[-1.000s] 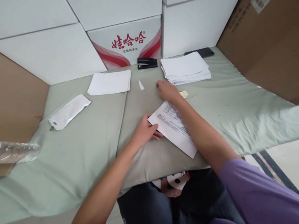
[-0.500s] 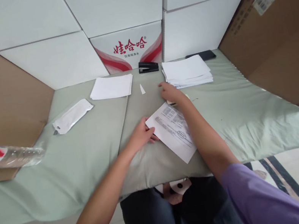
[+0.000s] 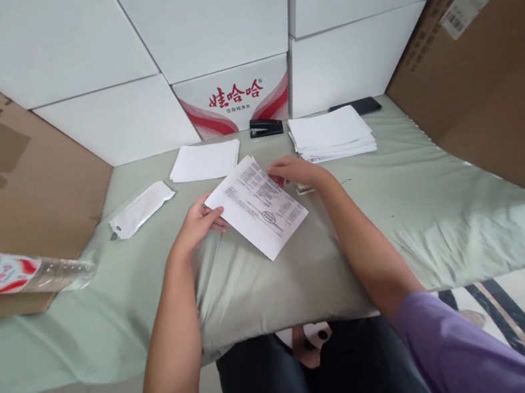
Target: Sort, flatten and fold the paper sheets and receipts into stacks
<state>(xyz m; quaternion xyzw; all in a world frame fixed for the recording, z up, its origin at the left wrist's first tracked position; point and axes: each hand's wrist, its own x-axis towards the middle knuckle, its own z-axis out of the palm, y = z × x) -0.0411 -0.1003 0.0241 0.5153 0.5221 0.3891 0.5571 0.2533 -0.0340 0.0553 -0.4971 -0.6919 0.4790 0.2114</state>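
A printed sheet of paper (image 3: 264,206) with a round stamp mark is tilted above the cloth. My left hand (image 3: 201,222) grips its left corner, thumb on top and fingers beneath. At the sheet's upper right edge, my right hand (image 3: 292,171) has its fingers curled in against the paper; the fingertips are partly hidden. Under the right wrist, a small pale object (image 3: 304,188) is mostly covered. Behind the sheet lies a thin stack of white paper (image 3: 205,160). A thicker paper stack (image 3: 331,133) sits beyond my right hand, with a black stapler (image 3: 266,127) between the stacks.
White cartons (image 3: 235,96) wall off the back. Brown boxes stand at left (image 3: 10,180) and right (image 3: 476,84). A plastic bottle (image 3: 16,270) lies at far left, near a white packet (image 3: 141,209). Behind the thick stack is a black phone-like slab (image 3: 356,107). Green cloth (image 3: 422,209) covers the surface.
My left hand has lifted the printed sheet and carried it left and away from me. My right hand has drawn back from beside the thick stack to the sheet's edge. The view shifted slightly.
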